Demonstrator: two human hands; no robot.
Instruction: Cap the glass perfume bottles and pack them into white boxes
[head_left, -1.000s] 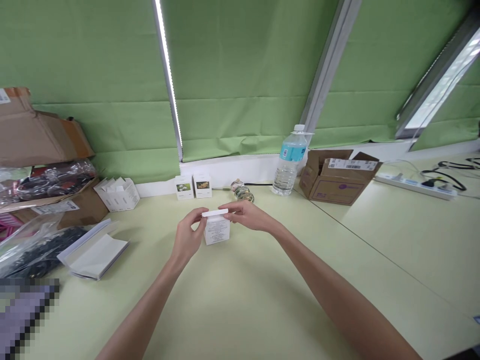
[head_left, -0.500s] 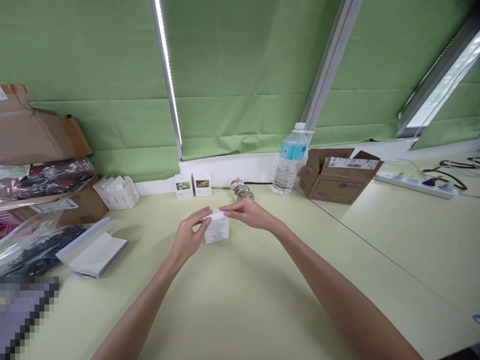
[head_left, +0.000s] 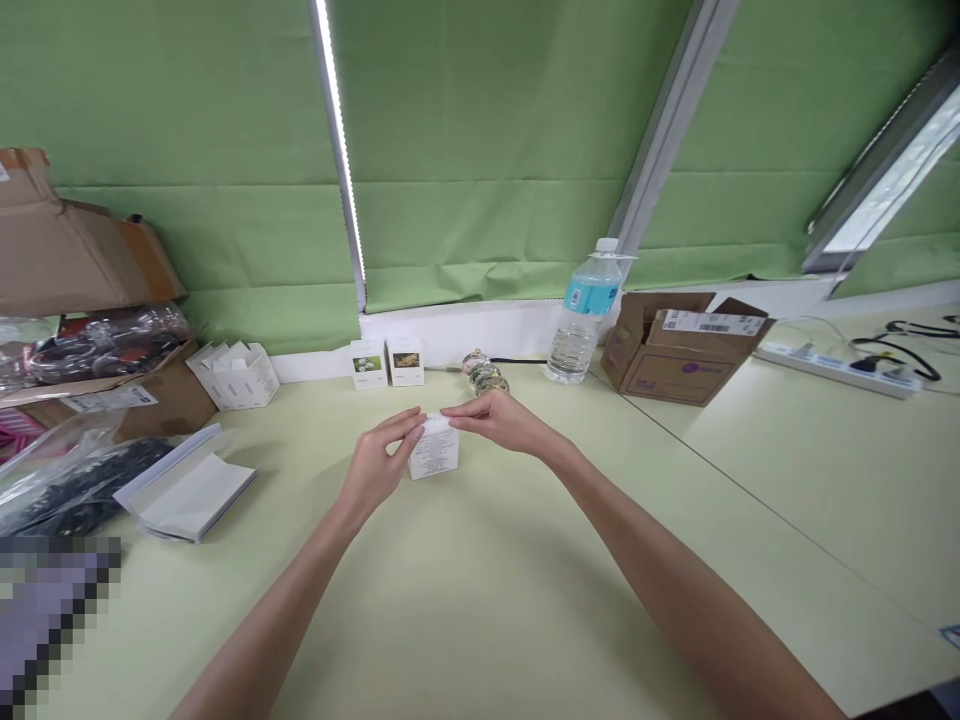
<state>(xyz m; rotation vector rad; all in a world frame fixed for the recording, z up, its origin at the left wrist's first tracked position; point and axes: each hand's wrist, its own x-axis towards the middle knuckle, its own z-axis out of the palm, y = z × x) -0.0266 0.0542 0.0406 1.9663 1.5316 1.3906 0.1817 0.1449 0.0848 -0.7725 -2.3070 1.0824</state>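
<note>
A small white box [head_left: 433,452] with lines of printed text stands upright on the table between my hands. My left hand [head_left: 381,455] grips its upper left edge with thumb and fingers. At the top right corner, my right hand [head_left: 496,420] pinches the box's top edge, fingers pressed together. The fingers partly hide the top of the box. Just behind my right hand lie several shiny round metallic pieces [head_left: 486,375], partly covered by it. Two small white picture boxes, one with a white-flower picture [head_left: 369,366] and one with a yellow picture [head_left: 406,363], stand further back.
A water bottle [head_left: 583,315] and an open cardboard box [head_left: 682,350] stand back right, near a power strip [head_left: 836,368]. At left are a white holder of folded cartons [head_left: 244,380], an opened flat white carton [head_left: 187,495], bagged dark items [head_left: 75,490] and cardboard boxes [head_left: 90,255].
The camera view has shifted slightly. Both hands stay on the white box, with the left fingers and thumb moved a little along its upper edge.
</note>
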